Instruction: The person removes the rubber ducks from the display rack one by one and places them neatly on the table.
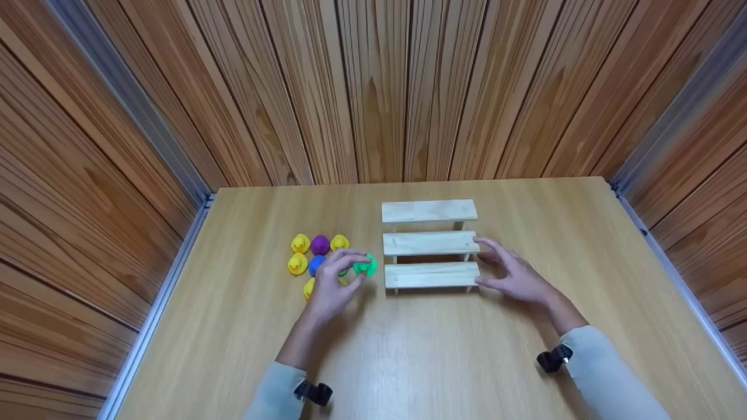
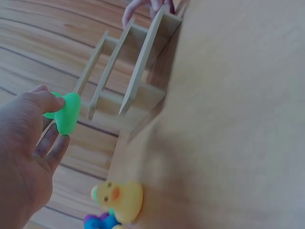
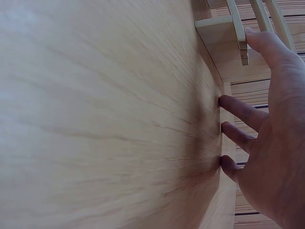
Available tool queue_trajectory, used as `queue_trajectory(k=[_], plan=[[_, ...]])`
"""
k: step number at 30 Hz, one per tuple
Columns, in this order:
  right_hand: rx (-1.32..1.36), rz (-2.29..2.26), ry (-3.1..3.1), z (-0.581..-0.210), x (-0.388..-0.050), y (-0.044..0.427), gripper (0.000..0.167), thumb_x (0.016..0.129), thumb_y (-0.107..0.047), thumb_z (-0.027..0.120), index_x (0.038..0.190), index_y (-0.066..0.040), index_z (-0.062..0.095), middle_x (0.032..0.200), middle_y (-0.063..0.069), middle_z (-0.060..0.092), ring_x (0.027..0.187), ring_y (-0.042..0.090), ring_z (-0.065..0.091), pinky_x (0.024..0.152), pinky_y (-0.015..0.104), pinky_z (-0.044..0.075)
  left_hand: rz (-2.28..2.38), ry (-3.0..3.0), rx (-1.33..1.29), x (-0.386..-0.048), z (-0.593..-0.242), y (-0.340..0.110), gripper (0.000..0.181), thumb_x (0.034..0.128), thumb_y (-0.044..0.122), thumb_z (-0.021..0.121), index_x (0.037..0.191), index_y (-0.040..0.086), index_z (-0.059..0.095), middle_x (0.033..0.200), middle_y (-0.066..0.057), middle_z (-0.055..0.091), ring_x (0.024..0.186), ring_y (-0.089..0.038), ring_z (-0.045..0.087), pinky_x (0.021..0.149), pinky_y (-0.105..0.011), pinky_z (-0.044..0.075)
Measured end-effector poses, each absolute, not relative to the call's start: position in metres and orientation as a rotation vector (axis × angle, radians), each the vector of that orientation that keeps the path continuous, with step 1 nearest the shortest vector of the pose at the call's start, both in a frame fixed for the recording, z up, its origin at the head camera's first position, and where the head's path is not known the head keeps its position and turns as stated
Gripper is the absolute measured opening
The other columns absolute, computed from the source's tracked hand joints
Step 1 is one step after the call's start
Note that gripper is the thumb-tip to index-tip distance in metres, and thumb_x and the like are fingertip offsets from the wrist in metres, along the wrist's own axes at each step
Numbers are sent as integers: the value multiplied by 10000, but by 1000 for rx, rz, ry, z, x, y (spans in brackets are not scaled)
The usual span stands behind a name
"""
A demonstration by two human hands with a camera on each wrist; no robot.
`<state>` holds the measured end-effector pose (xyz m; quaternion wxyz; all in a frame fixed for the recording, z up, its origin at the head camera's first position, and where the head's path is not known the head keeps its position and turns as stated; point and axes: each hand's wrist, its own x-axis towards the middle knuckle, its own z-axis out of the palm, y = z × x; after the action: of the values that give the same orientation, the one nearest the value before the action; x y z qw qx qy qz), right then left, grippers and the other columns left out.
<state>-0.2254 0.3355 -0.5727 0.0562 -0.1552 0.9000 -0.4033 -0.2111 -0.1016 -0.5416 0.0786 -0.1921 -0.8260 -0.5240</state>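
Note:
My left hand (image 1: 332, 289) pinches a bright green rubber duck (image 1: 365, 266) between thumb and fingers, raised above the table just left of a small three-tier wooden shelf (image 1: 432, 275). The left wrist view shows the green duck at the fingertips, its far side hidden. At the shelf's right end is my right hand (image 1: 519, 277), fingers spread. In the right wrist view its thumb (image 3: 259, 40) touches the shelf's edge, and the other fingers extend toward the tabletop. Beneath and beyond my left hand stand several rubber ducks, among them a purple one (image 1: 320, 245) and a blue one (image 1: 316, 265), some partly covered.
Yellow ducks (image 1: 297, 263) make up much of the group left of the shelf. The wooden table (image 1: 408, 350) is bordered by plank walls (image 1: 373, 87) at the back and both sides, with metal rails (image 1: 163, 315) along its side edges.

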Motion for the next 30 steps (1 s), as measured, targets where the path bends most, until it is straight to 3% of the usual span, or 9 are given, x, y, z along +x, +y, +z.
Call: queue_trajectory(k=[11, 20, 30], plan=[[-452, -1225, 2713, -573, -226, 336, 911, 1018, -365, 855, 1758, -314, 325, 1659, 225, 609, 1596, 506, 476, 1284, 838, 246, -1685, -2445, -411, -203, -549, -148, 319, 989, -61, 798, 1257, 110, 828, 1390, -122, 721, 1349, -318, 700, 1192, -556, 605], [-460, -1226, 2707, -576, -226, 336, 904, 1026, -370, 845, 1759, -338, 317, 1677, 227, 591, 1612, 520, 448, 1280, 853, 229, -1648, -2409, -291, -198, -553, -182, 318, 976, -121, 772, 1231, 60, 829, 1363, -167, 732, 1355, -359, 708, 1216, -505, 582], [-447, -1238, 2711, -574, -226, 336, 910, 1016, -351, 860, 1756, -317, 331, 1651, 221, 617, 1591, 498, 492, 1297, 815, 261, -1592, -2367, -202, -198, -552, -211, 327, 965, -147, 770, 1224, 42, 831, 1314, -162, 740, 1299, -320, 734, 1209, -465, 581]])
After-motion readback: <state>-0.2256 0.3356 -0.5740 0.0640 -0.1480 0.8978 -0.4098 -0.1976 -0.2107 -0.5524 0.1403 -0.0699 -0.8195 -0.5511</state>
